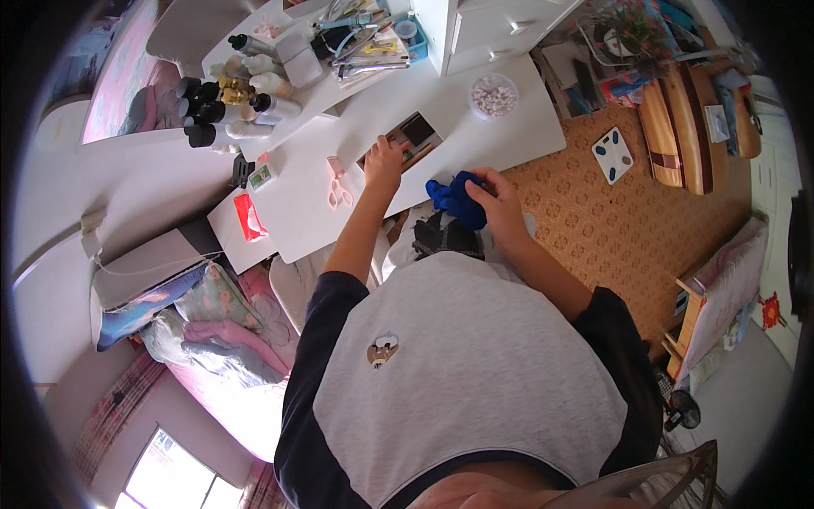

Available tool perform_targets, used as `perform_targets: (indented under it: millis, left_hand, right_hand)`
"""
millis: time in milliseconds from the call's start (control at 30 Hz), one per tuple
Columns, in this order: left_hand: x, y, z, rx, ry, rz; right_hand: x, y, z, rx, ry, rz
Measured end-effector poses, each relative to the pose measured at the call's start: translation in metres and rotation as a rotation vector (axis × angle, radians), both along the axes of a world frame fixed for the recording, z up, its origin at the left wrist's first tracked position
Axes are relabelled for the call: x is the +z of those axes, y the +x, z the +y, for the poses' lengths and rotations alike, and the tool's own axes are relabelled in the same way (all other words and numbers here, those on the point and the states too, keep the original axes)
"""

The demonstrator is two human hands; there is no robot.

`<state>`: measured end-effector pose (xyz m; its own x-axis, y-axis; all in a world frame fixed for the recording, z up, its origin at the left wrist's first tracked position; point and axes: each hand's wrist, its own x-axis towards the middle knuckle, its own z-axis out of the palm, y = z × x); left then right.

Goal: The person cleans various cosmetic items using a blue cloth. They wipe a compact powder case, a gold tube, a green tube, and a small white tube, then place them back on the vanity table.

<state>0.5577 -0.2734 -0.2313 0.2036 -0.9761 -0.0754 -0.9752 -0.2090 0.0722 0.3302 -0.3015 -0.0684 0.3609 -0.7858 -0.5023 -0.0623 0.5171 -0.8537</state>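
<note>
My right hand grips a bundle of blue cloth above my lap, just off the desk's near edge. On the white desk, my left hand rests at the left end of a shallow rectangular box; its fingers reach over the box's edge, and whether they pinch anything is hidden. The box has a dark square panel and slim brown parts inside. Left of that hand lies a pair of pink scissors. Dark fabric lies on my lap beneath the blue cloth.
A clear round tub of cotton swabs stands toward the desk's right end. Several bottles crowd the back left, near a blue basket and tools. A red packet lies at left; a bathroom scale is on the floor.
</note>
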Motion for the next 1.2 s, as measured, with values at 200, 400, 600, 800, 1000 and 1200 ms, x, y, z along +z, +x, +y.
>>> perform_targets:
  millis: [200,400,600,800,1000,1200]
  left_hand:
    - [0.064,-0.011,0.011,0.157,-0.261,0.528]
    - [0.195,-0.032,0.045,0.533,-0.084,2.406]
    - [0.232,-0.050,0.058,0.550,-0.215,2.417]
    - [0.225,-0.062,0.073,0.443,-0.639,1.410]
    - [0.231,-0.044,0.062,0.627,-0.719,2.009]
    - [0.238,-0.058,0.062,0.564,-0.731,1.730]
  right_hand:
    - [0.000,0.004,-0.007,-0.006,-0.047,-0.026]
    - [0.035,0.018,-0.032,0.101,-0.375,-0.063]
    - [0.096,0.065,-0.028,0.281,-1.037,-0.181]
    - [0.102,0.082,-0.004,0.458,-1.314,-0.056]
    - [0.091,0.066,0.014,0.700,-1.170,-0.265]
    - [0.096,0.083,-0.018,0.507,-1.083,-0.217]
